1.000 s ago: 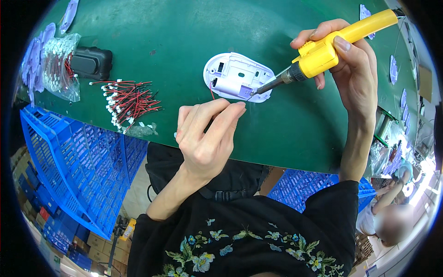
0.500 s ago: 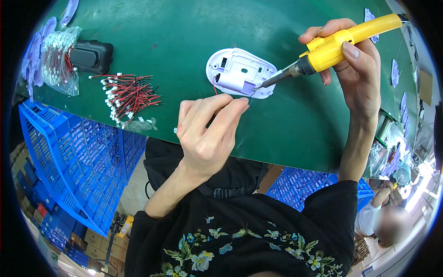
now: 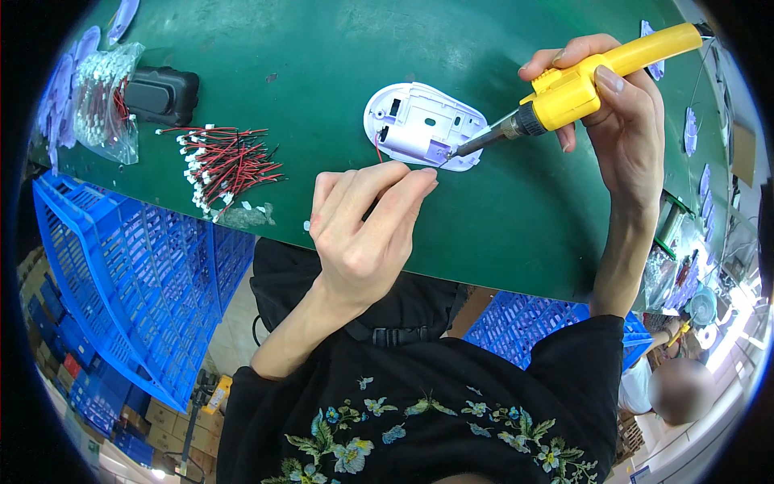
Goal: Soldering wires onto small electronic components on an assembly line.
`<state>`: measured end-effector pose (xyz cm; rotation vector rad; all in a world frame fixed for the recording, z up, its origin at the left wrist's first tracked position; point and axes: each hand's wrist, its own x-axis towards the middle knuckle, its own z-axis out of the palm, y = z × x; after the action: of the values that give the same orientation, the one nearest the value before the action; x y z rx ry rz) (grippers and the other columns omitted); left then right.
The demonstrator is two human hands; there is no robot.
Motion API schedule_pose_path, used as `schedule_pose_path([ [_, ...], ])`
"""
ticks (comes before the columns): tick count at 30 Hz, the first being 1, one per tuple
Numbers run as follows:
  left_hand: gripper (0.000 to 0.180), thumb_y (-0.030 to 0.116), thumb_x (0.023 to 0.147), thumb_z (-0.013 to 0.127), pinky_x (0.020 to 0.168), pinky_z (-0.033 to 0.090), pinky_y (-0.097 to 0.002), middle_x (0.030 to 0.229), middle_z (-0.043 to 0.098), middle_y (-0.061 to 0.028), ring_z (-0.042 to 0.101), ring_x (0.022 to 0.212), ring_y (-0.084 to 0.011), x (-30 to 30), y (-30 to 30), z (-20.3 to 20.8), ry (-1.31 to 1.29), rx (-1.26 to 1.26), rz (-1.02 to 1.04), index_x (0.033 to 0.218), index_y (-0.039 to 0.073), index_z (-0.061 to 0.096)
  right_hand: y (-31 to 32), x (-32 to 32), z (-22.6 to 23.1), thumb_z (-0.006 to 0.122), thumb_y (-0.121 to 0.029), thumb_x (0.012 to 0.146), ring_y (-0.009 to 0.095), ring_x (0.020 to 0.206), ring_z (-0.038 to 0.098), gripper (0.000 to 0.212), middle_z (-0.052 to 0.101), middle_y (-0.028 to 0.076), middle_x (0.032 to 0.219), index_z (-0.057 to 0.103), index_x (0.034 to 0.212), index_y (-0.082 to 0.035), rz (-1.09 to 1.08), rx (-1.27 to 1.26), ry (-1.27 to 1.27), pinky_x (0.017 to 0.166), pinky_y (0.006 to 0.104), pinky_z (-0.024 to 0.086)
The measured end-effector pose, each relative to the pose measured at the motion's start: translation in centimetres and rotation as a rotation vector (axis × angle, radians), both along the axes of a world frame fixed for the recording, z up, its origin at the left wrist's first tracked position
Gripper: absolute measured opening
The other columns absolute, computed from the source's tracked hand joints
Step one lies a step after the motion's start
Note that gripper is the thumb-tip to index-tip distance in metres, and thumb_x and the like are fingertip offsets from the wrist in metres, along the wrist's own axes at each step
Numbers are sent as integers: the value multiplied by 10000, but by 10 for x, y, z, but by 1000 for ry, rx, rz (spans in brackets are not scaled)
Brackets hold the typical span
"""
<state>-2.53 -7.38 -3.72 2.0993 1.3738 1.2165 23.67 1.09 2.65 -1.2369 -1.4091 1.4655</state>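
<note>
A white oval plastic housing (image 3: 419, 101), hollow side up, lies on the green table. My right hand (image 3: 629, 113) is wrapped round a yellow soldering iron (image 3: 568, 93) with a metal feed tube alongside its barrel. Its tip (image 3: 453, 155) reaches the housing's lower right part, at a small metal contact. Just below the housing, my left hand (image 3: 367, 222) is closed in a pinch. A thin red wire (image 3: 377, 148) runs from the housing's left side down behind its fingers; the wire's end by the fingertips is hardly visible.
Left of the housing lies a pile of red and black wires (image 3: 230, 165) with white connectors. Beyond it are a black case (image 3: 164, 95) and a clear bag (image 3: 105, 105) of more wires. Blue crates (image 3: 137, 282) stand below the table edge. A person (image 3: 645, 387) is at lower right.
The housing has shifted very slightly to the right. Both hands and the soldering iron stay almost where they were, with the tip still at the contact.
</note>
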Motion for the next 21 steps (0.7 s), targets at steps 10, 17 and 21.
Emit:
schedule_pose_path([
  [10,296,-22,694,884,691,442,-317,889,705,-35,629,748,-195,0,0,4,8,-34,-11,961,62,787,-2,6,3,501,-353,990,152,764,670,421,687,285,1162,591,1213,-7,-24,7,38,594,241,542],
  [17,282,-5,705,882,698,439,-321,889,707,-29,634,752,-191,0,0,5,3,-45,-19,961,67,786,-4,3,2,504,-352,989,155,765,672,416,684,288,1167,591,1210,-11,-39,-12,8,585,240,535],
  [21,285,3,707,884,697,437,-320,890,708,-26,635,750,-187,-1,0,5,9,-50,-26,966,69,784,-2,7,2,500,-357,993,144,739,648,424,680,288,1174,589,1212,-6,-24,2,26,581,235,522],
])
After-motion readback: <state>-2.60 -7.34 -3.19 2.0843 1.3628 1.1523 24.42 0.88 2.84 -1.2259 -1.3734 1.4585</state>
